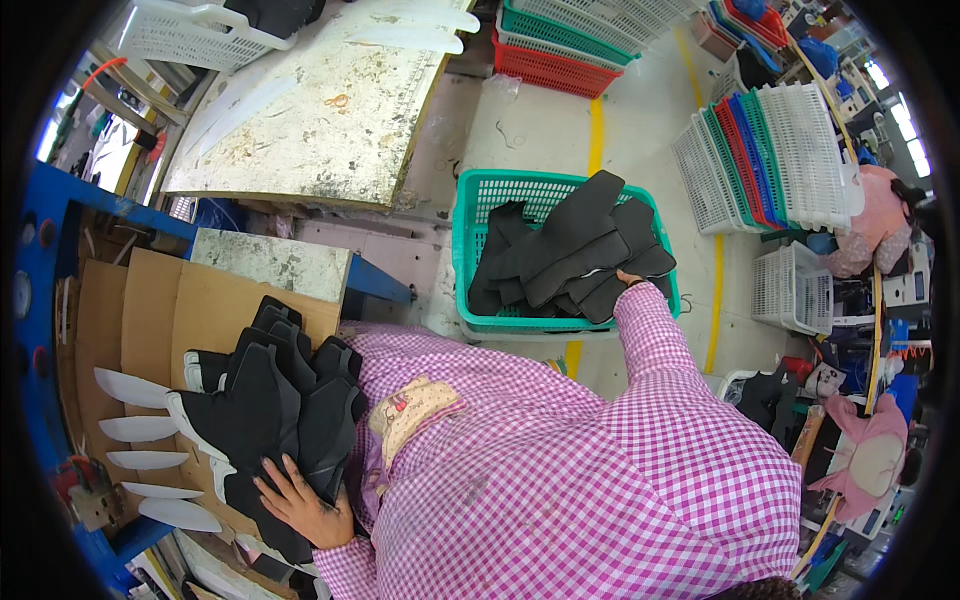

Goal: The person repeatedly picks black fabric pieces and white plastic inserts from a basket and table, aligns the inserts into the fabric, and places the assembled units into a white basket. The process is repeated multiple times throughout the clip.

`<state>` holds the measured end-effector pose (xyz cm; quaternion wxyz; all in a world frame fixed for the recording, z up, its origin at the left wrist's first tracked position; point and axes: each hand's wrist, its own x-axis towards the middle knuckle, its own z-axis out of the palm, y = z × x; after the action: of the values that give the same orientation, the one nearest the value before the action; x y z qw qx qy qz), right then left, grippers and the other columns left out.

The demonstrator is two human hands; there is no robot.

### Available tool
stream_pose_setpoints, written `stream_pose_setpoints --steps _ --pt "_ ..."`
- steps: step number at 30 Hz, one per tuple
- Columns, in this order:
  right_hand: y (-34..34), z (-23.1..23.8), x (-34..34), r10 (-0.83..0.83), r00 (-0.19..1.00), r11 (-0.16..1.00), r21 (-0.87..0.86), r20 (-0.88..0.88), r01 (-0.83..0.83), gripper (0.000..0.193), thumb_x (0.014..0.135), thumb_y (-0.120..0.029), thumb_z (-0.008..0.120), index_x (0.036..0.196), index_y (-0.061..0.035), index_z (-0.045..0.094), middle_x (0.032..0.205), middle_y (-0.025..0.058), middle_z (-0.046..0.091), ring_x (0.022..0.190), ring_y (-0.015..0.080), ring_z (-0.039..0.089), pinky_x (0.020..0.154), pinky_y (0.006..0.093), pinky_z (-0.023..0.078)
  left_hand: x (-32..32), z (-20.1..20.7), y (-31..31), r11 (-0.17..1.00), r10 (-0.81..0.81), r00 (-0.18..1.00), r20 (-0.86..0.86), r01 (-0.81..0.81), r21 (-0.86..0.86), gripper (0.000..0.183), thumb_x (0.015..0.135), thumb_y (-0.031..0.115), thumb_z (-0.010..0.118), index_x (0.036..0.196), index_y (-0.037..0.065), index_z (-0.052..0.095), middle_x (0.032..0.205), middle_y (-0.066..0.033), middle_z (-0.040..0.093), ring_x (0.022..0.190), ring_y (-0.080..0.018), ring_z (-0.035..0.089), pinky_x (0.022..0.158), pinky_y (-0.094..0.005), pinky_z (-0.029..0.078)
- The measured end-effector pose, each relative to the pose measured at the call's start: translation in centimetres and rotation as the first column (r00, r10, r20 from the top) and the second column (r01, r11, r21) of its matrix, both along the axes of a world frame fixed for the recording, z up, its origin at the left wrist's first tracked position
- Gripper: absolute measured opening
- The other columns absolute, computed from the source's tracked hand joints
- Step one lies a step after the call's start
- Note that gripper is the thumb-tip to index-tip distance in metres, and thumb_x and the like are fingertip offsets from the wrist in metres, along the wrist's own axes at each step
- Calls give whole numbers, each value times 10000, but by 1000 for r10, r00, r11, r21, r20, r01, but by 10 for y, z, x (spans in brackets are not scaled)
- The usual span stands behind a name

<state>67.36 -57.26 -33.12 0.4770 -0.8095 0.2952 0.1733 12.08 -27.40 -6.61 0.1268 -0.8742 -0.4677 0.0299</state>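
Observation:
My left hand (305, 500) lies with fingers spread on a heap of black boot-shaped fabric pieces (265, 400) on the bench at the left. Some of these pieces have white edges at their left ends. Reaching out to the right, my right hand (630, 279) is at the edge of a black fabric piece (580, 240) on top of the load in a green plastic basket (465, 230). Its fingers look closed on that edge, though most of them are hidden. More black pieces lie loosely under it in the basket.
White tongue-shaped boards (135, 429) jut out beside the heap, over brown cardboard (150, 320). A blue machine frame (45, 230) stands at the far left. Ahead is a worn white table (300, 120). Stacked baskets (770, 160) line the right, past yellow floor lines (717, 290).

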Motion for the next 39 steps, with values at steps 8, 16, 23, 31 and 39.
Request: stream_pose_setpoints --steps 8,16,23,31,39 --pt "-44 58 -12 -64 994 922 387 90 24 576 687 -85 766 1182 77 520 1083 201 617 939 329 625 840 416 515 -25 43 2 925 -8 735 678 263 -273 815 769 365 600 1436 57 248 1471 -173 281 1353 -378 250 1123 -459 123" --pt "-46 143 5 6 944 717 657 329 -233 538 681 -40 751 1156 92 536 1055 196 631 912 329 638 839 418 519 32 70 -1 361 148 467 872 795 -487 573 800 131 618 1297 -75 421 1325 -181 476 1188 -302 498 1026 -402 361" --pt "17 235 -30 129 796 296 743 591 -600 538 695 48 658 1213 46 516 1124 171 612 1010 314 606 902 425 489 146 38 -21 -390 251 749 613 658 -645 564 944 130 421 1450 49 185 1423 -186 342 1265 -283 414 1058 -353 324" --pt "147 268 -52 -19 -14 -720 -24 1000 -694 457 828 -141 633 1252 -24 511 1282 179 520 1205 329 459 991 459 343 123 12 -24 32 833 266 485 852 -522 443 937 252 502 1302 14 426 1295 -158 498 1128 -249 538 976 -390 433" --pt "275 332 -99 -435 -151 -878 -455 888 -148 388 892 -199 576 1247 -52 523 1303 184 504 1255 342 396 999 476 282 70 31 -13 547 797 -331 506 751 -370 437 933 241 507 1299 15 427 1290 -154 500 1127 -251 538 973 -390 435"
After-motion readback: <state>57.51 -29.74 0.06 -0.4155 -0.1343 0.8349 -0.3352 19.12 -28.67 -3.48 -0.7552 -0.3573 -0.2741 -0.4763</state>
